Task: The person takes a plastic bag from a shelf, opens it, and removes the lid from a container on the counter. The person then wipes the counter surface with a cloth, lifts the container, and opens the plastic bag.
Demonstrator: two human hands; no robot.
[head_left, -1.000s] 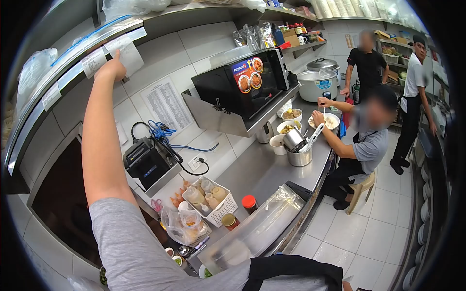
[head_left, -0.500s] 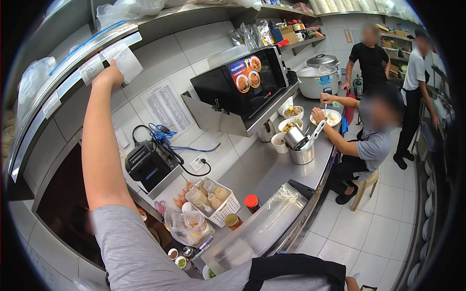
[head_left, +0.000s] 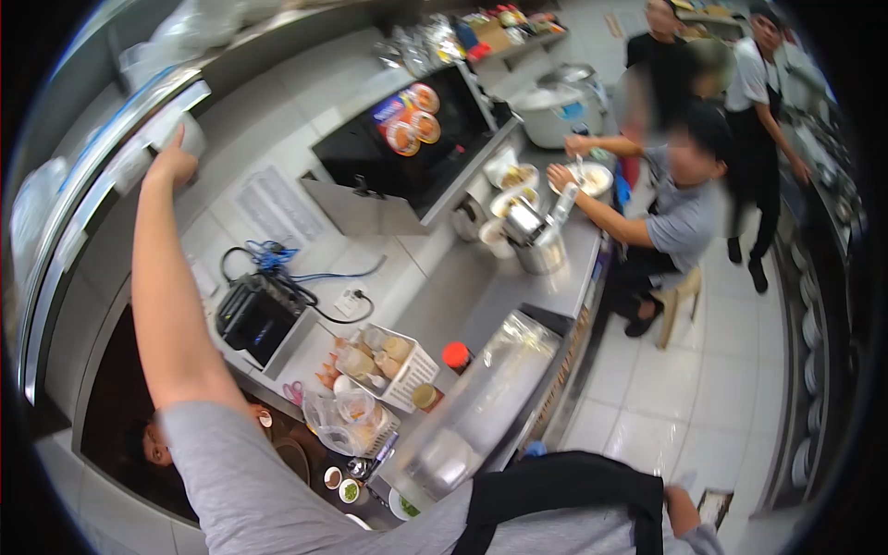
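High at left, hanging from the silver rail [head_left: 190,100] along a shelf's edge: a white paper slip [head_left: 192,137], with the left hand [head_left: 173,165] up against it. One digit stretched over the paper, the rest folded; blurred, so cannot tell whether pinched on it or merely resting.

Just beside, further down the rail, a second slip [head_left: 122,168]. Under the wrist, wall tile and a printed sheet [head_left: 277,205], with free air around the forearm. To the right, well apart from the fingers, the jutting corner of a steel shelf [head_left: 365,208] under a black oven [head_left: 425,171].

Lower, a steel worktop [head_left: 472,287], with a gap between bottle basket [head_left: 412,379] and metal pot [head_left: 541,254]. Near its front edge, a long clear-topped box [head_left: 472,398]. Past that edge, open floor [head_left: 666,398] up to a seated co-worker's stool [head_left: 683,301]. Right hand too hidden: cannot tell.
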